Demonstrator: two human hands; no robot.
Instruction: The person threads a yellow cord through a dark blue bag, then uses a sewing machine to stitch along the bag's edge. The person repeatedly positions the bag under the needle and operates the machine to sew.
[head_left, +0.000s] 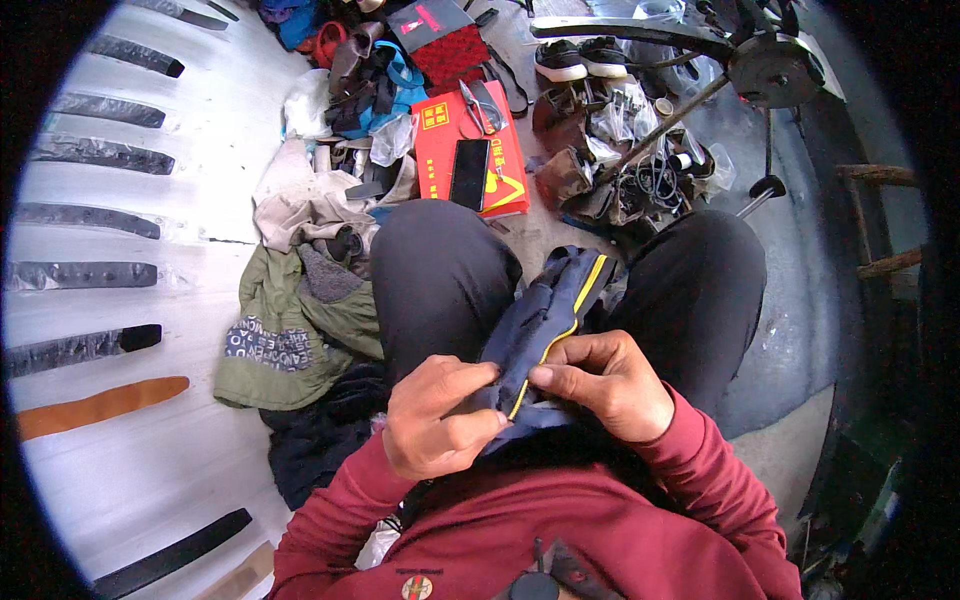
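Observation:
Between my knees lies a navy cloth piece [527,318], long and folded, with a bright yellow strip [577,322] like a zipper down one side. My left hand [438,418] pinches its near left edge, close to the strip's lower end. On the other side, my right hand [612,388] grips the cloth beside the yellow strip, with thumb and forefinger pressed together. The cloth's near end is partly covered by my fingers. Whether a small pull tab is in either pinch cannot be made out.
A red box [460,125] lies ahead, with a black phone [469,174] and scissors [478,105] on it. Clothes [290,330] heap at left beside a white board [215,290] bearing belt-like strips. Dark shoes [580,60] and a metal machine wheel [778,70] are at far right.

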